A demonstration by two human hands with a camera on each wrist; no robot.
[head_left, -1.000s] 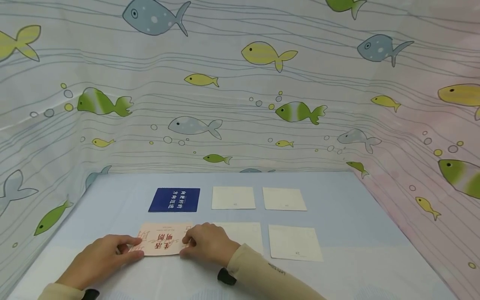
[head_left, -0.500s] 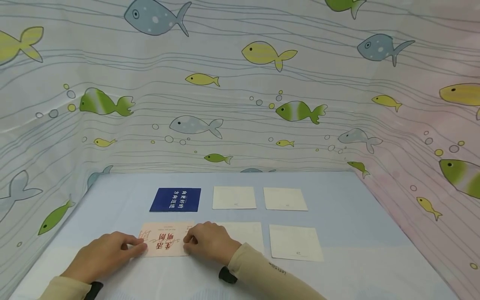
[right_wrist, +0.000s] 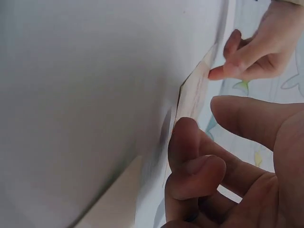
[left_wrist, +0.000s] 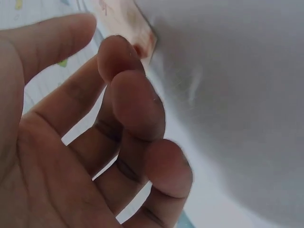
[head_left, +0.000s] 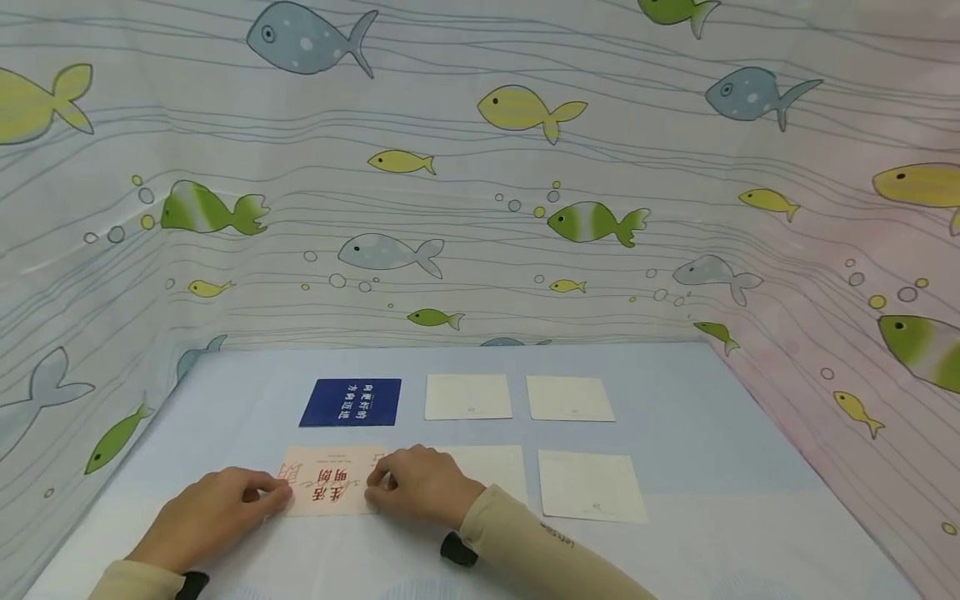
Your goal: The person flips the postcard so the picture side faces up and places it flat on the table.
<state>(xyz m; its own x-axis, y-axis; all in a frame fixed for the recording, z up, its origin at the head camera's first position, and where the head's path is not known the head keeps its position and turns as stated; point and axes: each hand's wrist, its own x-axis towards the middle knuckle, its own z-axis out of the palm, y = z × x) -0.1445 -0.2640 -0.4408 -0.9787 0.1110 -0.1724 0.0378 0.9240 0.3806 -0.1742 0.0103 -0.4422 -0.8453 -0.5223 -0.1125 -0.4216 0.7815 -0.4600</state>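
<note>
A pink card (head_left: pixel 330 482) with dark red characters lies flat on the table in the front row. At its left edge rests my left hand (head_left: pixel 217 510); in the left wrist view the thumb (left_wrist: pixel 71 35) and loosely bent fingers (left_wrist: pixel 137 104) stand apart with no card between them. My right hand (head_left: pixel 423 483) is at the card's right edge, covering its corner. The right wrist view shows the right thumb (right_wrist: pixel 251 114) apart from the index fingertip (right_wrist: pixel 184 137), which is right at the card's edge. Behind the pink card lies a dark blue card (head_left: pixel 351 402) with white characters.
Two cream cards, one (head_left: pixel 468 397) and another (head_left: pixel 570 398), continue the back row. In front, one cream card (head_left: pixel 495 471) is partly hidden by the right hand, with another (head_left: pixel 592 486) beyond it. A fish-patterned curtain (head_left: pixel 480 208) surrounds the table.
Both hands have loosened from the pink card, which has settled flat on the table and shifted very slightly right. The left hand's thumb and index finger no longer overlap its corner as much.
</note>
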